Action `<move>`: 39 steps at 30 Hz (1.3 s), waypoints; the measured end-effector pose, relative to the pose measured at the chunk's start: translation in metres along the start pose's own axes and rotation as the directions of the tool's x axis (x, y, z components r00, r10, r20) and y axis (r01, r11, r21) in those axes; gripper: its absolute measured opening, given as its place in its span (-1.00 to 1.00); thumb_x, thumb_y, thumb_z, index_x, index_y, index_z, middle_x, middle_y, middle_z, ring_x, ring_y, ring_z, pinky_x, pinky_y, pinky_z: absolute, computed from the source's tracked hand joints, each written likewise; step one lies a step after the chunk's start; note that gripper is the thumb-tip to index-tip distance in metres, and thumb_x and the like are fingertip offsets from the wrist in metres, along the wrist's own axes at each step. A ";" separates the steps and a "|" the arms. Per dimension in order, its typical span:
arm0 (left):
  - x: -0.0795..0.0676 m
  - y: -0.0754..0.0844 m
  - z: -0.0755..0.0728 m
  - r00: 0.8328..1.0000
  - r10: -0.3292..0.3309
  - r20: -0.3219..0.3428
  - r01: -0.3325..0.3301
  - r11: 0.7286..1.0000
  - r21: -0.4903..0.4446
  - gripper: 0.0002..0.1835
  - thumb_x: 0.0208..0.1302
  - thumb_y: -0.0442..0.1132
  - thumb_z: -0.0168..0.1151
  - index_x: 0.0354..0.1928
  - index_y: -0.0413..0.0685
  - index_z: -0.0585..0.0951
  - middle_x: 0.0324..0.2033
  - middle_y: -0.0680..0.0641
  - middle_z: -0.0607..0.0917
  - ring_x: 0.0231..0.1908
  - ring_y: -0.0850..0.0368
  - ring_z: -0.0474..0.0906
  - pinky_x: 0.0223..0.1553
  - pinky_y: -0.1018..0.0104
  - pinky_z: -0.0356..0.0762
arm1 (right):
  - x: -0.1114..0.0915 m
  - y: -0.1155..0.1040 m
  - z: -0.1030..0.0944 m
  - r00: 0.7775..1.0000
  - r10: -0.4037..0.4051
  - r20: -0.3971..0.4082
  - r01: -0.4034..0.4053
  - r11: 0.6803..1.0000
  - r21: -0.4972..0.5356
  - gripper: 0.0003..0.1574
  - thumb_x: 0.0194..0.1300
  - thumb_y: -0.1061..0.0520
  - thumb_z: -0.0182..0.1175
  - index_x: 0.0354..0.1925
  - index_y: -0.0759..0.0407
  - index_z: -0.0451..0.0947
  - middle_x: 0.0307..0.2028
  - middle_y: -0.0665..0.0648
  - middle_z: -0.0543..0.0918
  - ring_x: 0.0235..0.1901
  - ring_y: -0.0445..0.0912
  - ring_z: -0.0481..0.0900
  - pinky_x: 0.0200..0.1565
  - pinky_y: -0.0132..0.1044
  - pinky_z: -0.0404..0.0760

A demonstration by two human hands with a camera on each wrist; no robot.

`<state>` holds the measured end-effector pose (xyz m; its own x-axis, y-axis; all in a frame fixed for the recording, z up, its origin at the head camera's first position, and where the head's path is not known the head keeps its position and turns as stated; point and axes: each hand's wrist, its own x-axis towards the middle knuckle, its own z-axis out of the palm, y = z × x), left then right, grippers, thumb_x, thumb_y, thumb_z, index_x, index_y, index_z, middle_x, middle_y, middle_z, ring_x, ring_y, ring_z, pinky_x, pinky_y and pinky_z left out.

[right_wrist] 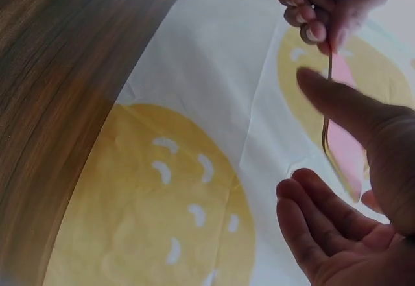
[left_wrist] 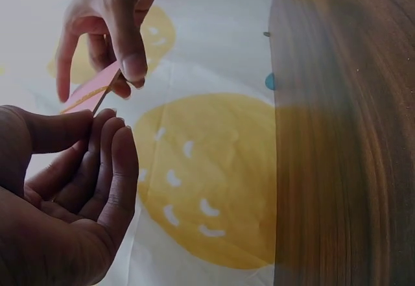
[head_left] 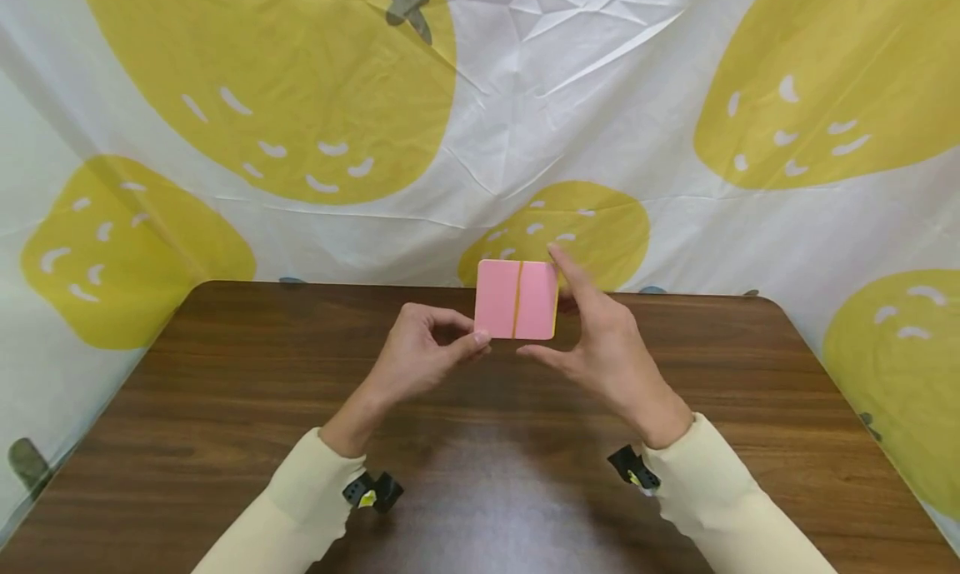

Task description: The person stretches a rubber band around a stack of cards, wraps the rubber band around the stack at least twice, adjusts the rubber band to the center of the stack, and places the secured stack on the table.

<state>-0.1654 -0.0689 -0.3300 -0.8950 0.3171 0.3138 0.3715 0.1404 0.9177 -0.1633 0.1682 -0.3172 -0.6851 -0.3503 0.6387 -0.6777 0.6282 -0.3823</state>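
Observation:
A thin pink square card (head_left: 495, 299) with rounded corners is held up over the far part of the table. A narrow tan band (head_left: 517, 299) runs down its face, and a yellow edge shows at its right side. My left hand (head_left: 420, 353) pinches the card's lower left corner between thumb and fingers. Around the right side, my right hand (head_left: 611, 345) has thumb and index finger spread apart, the index by the upper right corner. The right wrist view shows the card (right_wrist: 347, 140) nearly edge-on, between the spread right thumb and fingers.
The brown wooden table (head_left: 480, 491) lies below both hands. Behind it hangs a white cloth (head_left: 525, 141) with large yellow fruit prints, coming down to the table's far edge. A small black device sits at each sleeve's cuff.

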 end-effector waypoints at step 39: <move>0.007 -0.011 0.020 0.958 0.272 0.087 -0.212 0.476 0.853 -0.11 -0.21 -0.27 0.53 0.23 -0.51 0.39 -0.53 -0.21 0.65 -0.47 -0.18 0.62 -0.40 -0.04 0.63 | -0.003 -0.001 0.034 0.977 0.119 0.176 -0.094 0.985 -0.146 0.09 -0.15 0.35 0.59 0.32 0.36 0.29 -0.42 0.21 0.68 -0.48 0.05 0.65 -0.38 0.01 0.63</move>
<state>-0.1706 -0.0496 -0.3425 -0.7354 0.4233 0.5291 0.5774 0.8001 0.1625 -0.1696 0.1448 -0.3416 -0.7972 -0.3893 0.4614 -0.5639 0.7532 -0.3387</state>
